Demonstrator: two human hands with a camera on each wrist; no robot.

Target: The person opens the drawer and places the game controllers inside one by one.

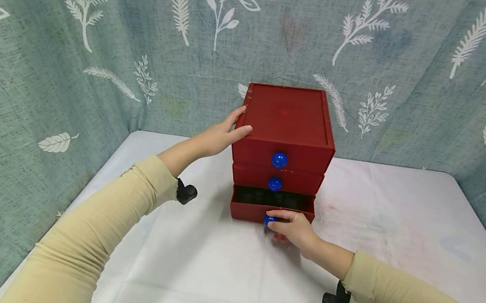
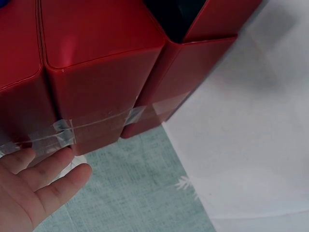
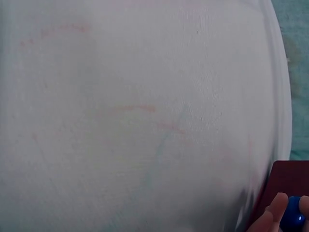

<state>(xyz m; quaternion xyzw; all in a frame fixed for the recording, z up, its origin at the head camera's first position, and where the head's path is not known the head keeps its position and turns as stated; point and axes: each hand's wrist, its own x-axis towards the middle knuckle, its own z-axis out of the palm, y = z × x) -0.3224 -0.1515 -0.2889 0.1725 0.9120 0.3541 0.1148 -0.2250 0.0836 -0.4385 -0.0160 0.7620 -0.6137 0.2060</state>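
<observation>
A red chest of three stacked drawers (image 1: 284,121) stands on the white-covered table, a round blue knob on each front. Its bottom drawer (image 1: 246,212) is pulled partway out, its inside dark. Thumb and fingers of my right hand (image 1: 299,233) pinch the bottom drawer's blue knob (image 3: 294,220). My left hand (image 1: 217,137) rests against the chest's upper left side with fingers extended and thumb at the top edge. In the left wrist view, clear tape (image 2: 63,131) runs along the chest's side near those fingertips.
Behind the table hangs a grey-green curtain (image 1: 237,57) printed with white leaves. The white tablecloth (image 1: 189,268) spreads in front of the chest and to both sides. A black wrist mount (image 1: 336,300) hangs beneath the right cuff, another (image 1: 186,192) beside the left one.
</observation>
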